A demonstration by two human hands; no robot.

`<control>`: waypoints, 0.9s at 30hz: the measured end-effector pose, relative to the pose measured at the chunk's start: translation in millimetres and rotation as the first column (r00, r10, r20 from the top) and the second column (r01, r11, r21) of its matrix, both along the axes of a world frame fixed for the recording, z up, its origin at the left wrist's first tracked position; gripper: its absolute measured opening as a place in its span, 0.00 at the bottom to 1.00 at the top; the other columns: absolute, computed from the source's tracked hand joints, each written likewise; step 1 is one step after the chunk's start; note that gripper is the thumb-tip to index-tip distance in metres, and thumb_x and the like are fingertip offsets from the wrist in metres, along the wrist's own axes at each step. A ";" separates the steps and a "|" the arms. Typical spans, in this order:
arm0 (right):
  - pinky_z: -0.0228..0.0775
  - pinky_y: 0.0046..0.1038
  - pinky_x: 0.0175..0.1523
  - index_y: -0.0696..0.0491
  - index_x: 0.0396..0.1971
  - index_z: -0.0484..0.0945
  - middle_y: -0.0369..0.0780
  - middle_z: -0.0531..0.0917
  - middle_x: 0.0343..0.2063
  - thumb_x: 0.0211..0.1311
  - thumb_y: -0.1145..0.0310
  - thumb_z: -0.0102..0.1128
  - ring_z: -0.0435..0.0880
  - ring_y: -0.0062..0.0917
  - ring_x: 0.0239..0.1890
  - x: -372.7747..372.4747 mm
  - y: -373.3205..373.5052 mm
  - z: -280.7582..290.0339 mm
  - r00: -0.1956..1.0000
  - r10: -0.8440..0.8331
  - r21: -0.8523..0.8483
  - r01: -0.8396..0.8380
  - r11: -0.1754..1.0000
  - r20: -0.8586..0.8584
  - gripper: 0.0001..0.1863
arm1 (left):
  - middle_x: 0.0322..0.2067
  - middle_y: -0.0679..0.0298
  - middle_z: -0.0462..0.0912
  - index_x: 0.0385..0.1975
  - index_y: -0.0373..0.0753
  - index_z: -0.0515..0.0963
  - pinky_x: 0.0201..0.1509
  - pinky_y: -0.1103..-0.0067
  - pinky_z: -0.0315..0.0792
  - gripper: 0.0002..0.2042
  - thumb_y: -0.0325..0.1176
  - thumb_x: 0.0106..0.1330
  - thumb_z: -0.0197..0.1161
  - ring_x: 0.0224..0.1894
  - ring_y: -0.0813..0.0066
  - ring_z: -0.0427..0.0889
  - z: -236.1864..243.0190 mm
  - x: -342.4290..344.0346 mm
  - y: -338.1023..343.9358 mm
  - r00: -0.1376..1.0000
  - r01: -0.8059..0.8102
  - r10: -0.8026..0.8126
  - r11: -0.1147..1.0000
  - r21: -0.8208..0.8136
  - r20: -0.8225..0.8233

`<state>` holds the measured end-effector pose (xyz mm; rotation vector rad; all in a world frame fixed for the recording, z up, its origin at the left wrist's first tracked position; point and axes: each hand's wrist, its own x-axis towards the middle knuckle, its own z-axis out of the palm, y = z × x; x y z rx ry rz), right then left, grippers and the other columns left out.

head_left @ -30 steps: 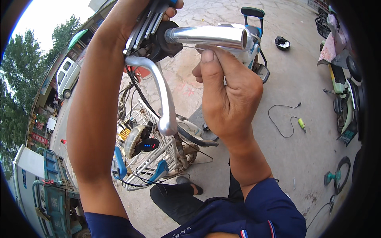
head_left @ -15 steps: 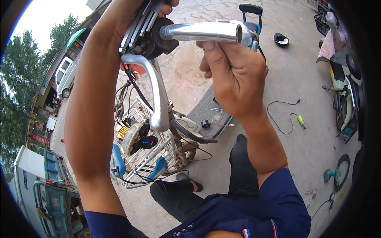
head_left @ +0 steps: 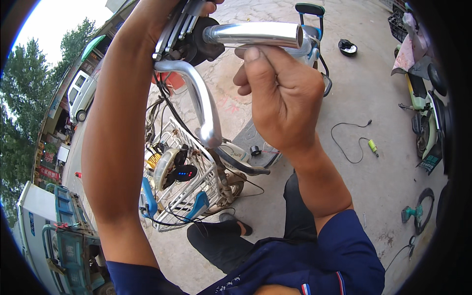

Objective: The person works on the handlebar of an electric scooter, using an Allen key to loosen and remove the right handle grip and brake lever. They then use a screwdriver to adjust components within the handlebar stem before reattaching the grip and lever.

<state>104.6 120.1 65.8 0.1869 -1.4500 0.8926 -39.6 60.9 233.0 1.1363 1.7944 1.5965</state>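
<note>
A bare silver handlebar tube (head_left: 255, 34) points rightward at the top, with a black fitting (head_left: 204, 45) around its left end. From beside that fitting a silver brake lever (head_left: 199, 98) curves down. My left hand (head_left: 209, 8) is closed around a bundle of slim silver bars (head_left: 179, 27) next to the fitting; the upper edge cuts off part of the hand. Just under the tube, my right hand (head_left: 285, 98) pinches a thin metal rod (head_left: 235, 47) between thumb and forefinger. Most of the rod is hidden by the fingers.
Below the lever stands a scooter's white wire basket (head_left: 189, 206) with a lamp and display. A grey footboard (head_left: 250, 132) carries a small black round part (head_left: 255, 150). On the concrete lie a cable with a green end (head_left: 372, 146) and a black bowl-shaped thing (head_left: 347, 48). Another scooter (head_left: 427, 118) stands right.
The handlebar tube and brake lever have shifted slightly right and upward in view. My right hand has moved a little left along the tube's underside, where the thin rod now shows.
</note>
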 end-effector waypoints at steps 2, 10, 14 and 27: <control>0.77 0.21 0.28 0.64 0.37 0.83 0.40 0.84 0.21 0.72 0.72 0.55 0.82 0.19 0.21 2.7 -9.7 3.0 0.971 0.238 -0.248 -0.232 0.941 -0.004 0.12 | 0.23 0.57 0.82 0.41 0.35 0.74 0.16 0.82 0.77 0.13 0.40 0.71 0.52 0.16 0.75 0.80 1.2 2.0 -5.1 0.999 -0.031 0.031 1.000 0.001 0.014; 0.76 0.20 0.28 0.65 0.38 0.82 0.40 0.83 0.20 0.73 0.71 0.54 0.83 0.18 0.22 -10.9 -0.4 -4.1 0.994 -0.084 0.045 0.087 0.995 -0.067 0.12 | 0.23 0.57 0.82 0.42 0.35 0.74 0.16 0.83 0.77 0.13 0.40 0.71 0.52 0.16 0.76 0.80 1.0 3.2 -3.3 1.000 -0.002 0.002 1.000 -0.015 -0.005; 0.77 0.19 0.29 0.65 0.37 0.83 0.41 0.85 0.21 0.74 0.70 0.52 0.84 0.18 0.21 -7.7 -4.3 -2.3 0.984 0.179 -0.295 -0.173 0.940 -0.006 0.14 | 0.23 0.57 0.82 0.41 0.35 0.75 0.16 0.83 0.78 0.13 0.40 0.71 0.52 0.16 0.76 0.80 -1.9 2.1 -0.1 0.998 0.047 -0.047 0.999 -0.005 0.034; 0.72 0.24 0.26 0.59 0.36 0.83 0.41 0.82 0.18 0.66 0.72 0.59 0.83 0.23 0.20 -36.9 10.5 -8.9 0.963 0.145 -0.136 -0.179 0.975 -0.229 0.07 | 0.22 0.58 0.81 0.38 0.35 0.74 0.14 0.83 0.76 0.13 0.40 0.70 0.52 0.15 0.76 0.80 1.0 4.0 -2.7 0.997 -0.046 0.049 0.998 -0.046 0.057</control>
